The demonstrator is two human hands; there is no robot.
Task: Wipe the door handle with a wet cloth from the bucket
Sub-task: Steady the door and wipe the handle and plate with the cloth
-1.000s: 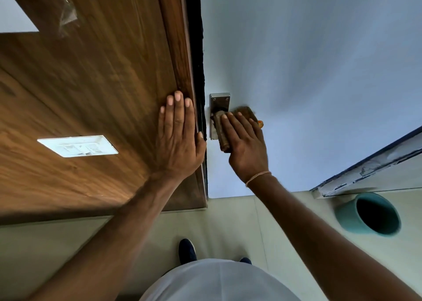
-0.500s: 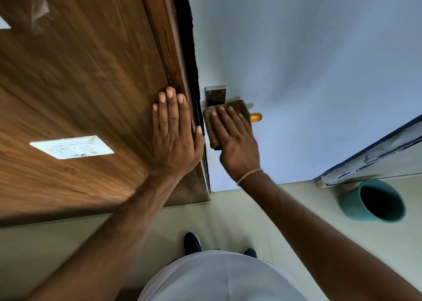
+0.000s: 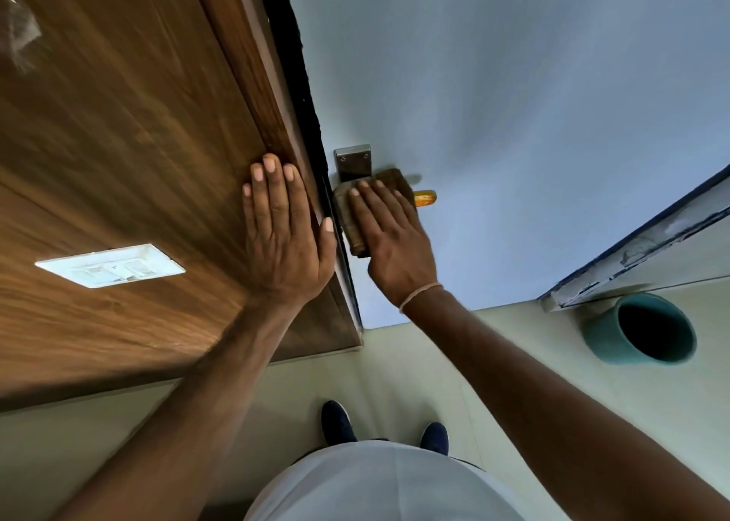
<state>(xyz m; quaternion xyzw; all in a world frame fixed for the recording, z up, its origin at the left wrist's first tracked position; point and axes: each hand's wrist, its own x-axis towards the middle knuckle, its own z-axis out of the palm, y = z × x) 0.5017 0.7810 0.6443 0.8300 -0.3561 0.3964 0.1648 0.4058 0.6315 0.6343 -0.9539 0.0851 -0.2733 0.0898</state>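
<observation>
A brown cloth (image 3: pixel 349 220) lies over the door handle on the pale blue door (image 3: pixel 513 125). My right hand (image 3: pixel 391 240) presses it flat with straight fingers. The handle's steel plate (image 3: pixel 352 164) shows above the cloth, and its orange tip (image 3: pixel 425 198) sticks out to the right. My left hand (image 3: pixel 282 236) rests flat on the wooden frame (image 3: pixel 138 145) just left of the door's edge. A teal bucket (image 3: pixel 604 335) stands on the floor at the right, its inside dark.
A white switch plate (image 3: pixel 110 264) is set in the wood panel at left. A pale ledge (image 3: pixel 640 252) runs along the right above the bucket. My dark shoes (image 3: pixel 335 422) stand on the light tiled floor (image 3: pixel 414 362) below the door.
My right hand has slid the cloth along the handle, from upright over the plate to spread across it. The orange tip now shows more. My left hand stays flat on the frame.
</observation>
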